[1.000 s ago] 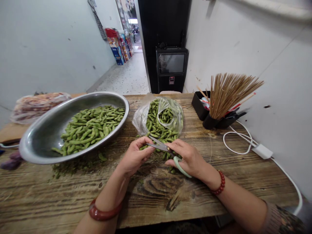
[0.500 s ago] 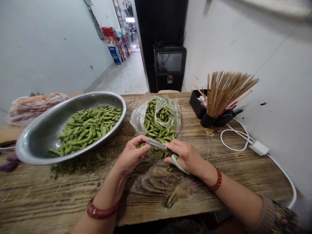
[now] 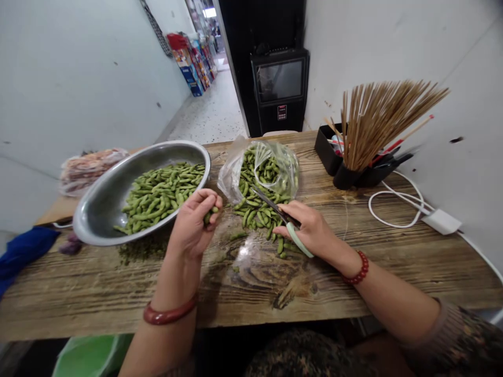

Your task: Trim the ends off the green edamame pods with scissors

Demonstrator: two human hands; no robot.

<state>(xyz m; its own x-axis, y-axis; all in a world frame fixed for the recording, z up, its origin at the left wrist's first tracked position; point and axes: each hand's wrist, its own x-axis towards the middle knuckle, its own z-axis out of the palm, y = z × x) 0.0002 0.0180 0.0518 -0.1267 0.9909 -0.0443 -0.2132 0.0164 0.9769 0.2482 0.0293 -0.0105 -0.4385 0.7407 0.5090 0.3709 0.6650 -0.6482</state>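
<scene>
My left hand (image 3: pixel 196 217) is curled round a green edamame pod (image 3: pixel 211 213), close to the rim of a metal basin (image 3: pixel 92 230). Inside the basin lies a heap of edamame pods (image 3: pixel 157 196). In my right hand (image 3: pixel 308 225) is a pair of scissors (image 3: pixel 296 235) with pale green handles, its blades pointing up and left over loose pods (image 3: pixel 255 215). These pods spill onto the table from a clear plastic bag (image 3: pixel 230 178), which holds many more. My fingers partly hide the pod in my left hand.
Black holders (image 3: pixel 346 177) with many brown skewers (image 3: pixel 377 125) stand at the right, near a white cable and adapter (image 3: pixel 442 221). Green trimmings (image 3: pixel 141 250) lie below the basin on the wooden table (image 3: pixel 236 293). A blue cloth (image 3: pixel 27 254) and a filled bag (image 3: pixel 92 170) are at the left.
My left hand has moved left from the scissor blades toward the basin, holding a pod. The scissors stay in my right hand, over the loose pods. The view has shifted, showing a green bin below.
</scene>
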